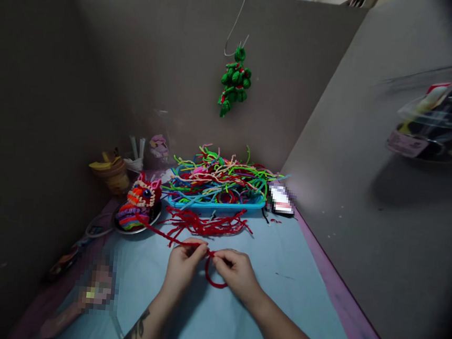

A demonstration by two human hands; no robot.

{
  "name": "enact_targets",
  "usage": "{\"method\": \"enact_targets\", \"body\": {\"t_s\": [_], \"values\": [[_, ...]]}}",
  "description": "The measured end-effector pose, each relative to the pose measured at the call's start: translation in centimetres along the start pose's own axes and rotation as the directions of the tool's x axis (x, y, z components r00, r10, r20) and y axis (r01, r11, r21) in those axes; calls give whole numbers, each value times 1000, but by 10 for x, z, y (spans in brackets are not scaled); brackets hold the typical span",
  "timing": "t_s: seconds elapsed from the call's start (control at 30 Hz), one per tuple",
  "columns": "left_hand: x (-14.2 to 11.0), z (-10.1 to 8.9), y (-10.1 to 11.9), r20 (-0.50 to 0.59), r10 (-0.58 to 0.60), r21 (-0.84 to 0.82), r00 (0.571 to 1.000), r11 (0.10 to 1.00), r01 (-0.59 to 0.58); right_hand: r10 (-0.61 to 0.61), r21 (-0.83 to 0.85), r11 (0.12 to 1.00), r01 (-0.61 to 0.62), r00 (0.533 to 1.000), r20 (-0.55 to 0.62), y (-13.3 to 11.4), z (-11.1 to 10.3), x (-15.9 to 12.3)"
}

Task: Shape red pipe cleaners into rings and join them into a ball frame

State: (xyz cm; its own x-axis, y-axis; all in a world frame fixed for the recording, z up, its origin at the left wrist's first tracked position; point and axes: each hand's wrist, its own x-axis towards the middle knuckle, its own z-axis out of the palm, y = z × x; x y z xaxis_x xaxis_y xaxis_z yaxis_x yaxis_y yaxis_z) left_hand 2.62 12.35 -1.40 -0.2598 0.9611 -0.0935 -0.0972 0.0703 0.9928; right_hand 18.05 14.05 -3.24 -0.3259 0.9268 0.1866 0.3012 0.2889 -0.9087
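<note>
A red pipe cleaner (216,284) runs between my two hands and hangs in a loop under the fingers. My left hand (187,261) is closed, pinching it between thumb and fingers, and a long red end stretches away to the left. Close beside it, my right hand (236,270) is also closed on the pipe cleaner near the top of the loop. The fingertips hide the exact crossing. Just beyond my hands lies a loose bunch of red pipe cleaners (209,223).
A blue tray (215,206) heaped with coloured pipe cleaners stands at the back. To its left a colourful pipe-cleaner figure (140,201) sits in a metal bowl (135,230); to its right lies a phone (282,200). A green ornament (236,80) hangs from the back panel. Grey panels enclose the desk.
</note>
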Motion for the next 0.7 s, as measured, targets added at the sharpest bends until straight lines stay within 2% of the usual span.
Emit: {"method": "enact_targets", "body": {"t_s": [0.27, 0.57, 0.7], "values": [[-4, 1, 2, -34, 22, -3, 999, 1000, -22, 22, 10, 1000, -22, 1000, -2, -3, 1, 1], [-1, -2, 1, -36, -15, -54, 999, 998, 13, 84, 180, 978, -108, 987, 138, -6, -2, 0], [1, -3, 0, -37, -40, -87, 999, 996, 37, 17, 127, 991, -37, 988, 157, -7, -3, -1]]}}
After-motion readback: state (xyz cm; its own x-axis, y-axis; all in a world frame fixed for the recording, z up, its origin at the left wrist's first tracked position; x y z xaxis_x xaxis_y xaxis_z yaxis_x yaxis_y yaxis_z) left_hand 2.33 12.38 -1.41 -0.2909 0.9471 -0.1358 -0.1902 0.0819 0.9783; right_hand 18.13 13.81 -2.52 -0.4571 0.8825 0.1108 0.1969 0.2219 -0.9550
